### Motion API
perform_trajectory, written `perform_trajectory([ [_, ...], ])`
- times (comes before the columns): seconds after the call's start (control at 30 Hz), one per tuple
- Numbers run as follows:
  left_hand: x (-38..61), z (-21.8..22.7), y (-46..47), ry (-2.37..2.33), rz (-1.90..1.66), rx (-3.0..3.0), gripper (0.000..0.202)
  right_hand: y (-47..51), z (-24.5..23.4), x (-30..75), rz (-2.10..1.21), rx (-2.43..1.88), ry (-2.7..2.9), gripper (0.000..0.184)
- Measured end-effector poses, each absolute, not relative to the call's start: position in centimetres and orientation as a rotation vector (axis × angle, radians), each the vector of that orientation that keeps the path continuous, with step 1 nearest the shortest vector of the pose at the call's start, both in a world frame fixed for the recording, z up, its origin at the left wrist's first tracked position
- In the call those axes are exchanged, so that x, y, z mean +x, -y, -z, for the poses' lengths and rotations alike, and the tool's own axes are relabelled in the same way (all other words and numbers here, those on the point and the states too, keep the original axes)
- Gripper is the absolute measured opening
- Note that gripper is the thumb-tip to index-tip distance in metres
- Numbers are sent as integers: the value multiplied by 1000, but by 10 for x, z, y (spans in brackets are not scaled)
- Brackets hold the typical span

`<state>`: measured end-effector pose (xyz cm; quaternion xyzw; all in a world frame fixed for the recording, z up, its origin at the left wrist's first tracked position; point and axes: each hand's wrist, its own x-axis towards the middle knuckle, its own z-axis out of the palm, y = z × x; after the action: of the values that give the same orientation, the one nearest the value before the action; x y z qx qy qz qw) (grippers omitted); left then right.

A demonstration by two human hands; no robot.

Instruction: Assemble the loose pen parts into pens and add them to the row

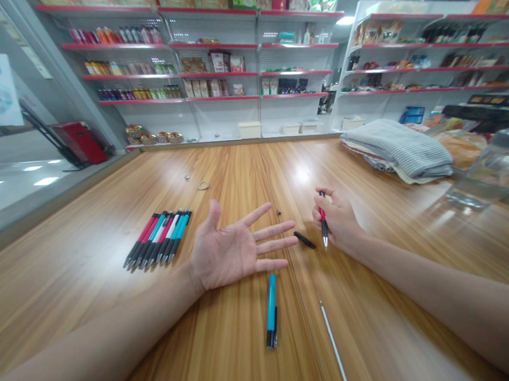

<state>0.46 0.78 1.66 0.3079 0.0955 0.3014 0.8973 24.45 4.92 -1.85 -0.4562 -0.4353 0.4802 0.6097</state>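
My left hand (236, 247) rests palm up on the wooden table (114, 307), fingers spread and nothing in it. My right hand (338, 216) is closed round a red and black pen (323, 223) held upright, tip down. Between the hands lies a small black pen part (305, 239), with a tiny metal piece (278, 212) beyond it. A blue pen barrel (271, 309) and a thin white refill (335, 345) lie nearer to me. A row of several assembled pens (159, 238), red, teal and white, lies left of my left hand.
Folded striped cloths (399, 150) are stacked at the right, next to clear plastic packaging (495, 171). A small ring (203, 185) and a tiny part (187, 177) lie farther back. Store shelves (218, 70) with goods line the back wall. A red case (81, 142) stands at the left.
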Motion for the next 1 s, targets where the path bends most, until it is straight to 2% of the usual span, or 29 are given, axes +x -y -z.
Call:
perform_trajectory([
  [0.3, 4, -14, -10, -182, -615, 632, 89, -48, 22, 244, -1118, -1065, 1061, 45],
  [0.43, 2, -11, -12, -204, -618, 647, 85, -48, 21, 243, -1108, -1035, 1058, 43],
  [0.57, -1, -7, -14, -249, -565, 676, 79, -41, 16, 241, -907, -968, 1098, 46],
  [0.67, -2, -4, -15, -274, -496, 687, 75, -24, 11, 236, -621, -850, 1264, 34],
  [0.77, 1, 0, -14, -297, -461, 709, 62, -4, 8, 229, -365, -685, 1648, 15],
  [0.9, 7, 7, -12, -362, -617, 749, 36, 6, 5, 221, -201, -330, 2266, 26],
  [1.0, 10, 10, -12, -432, -737, 777, 27, 1, 3, 219, -121, -273, 2406, 32],
])
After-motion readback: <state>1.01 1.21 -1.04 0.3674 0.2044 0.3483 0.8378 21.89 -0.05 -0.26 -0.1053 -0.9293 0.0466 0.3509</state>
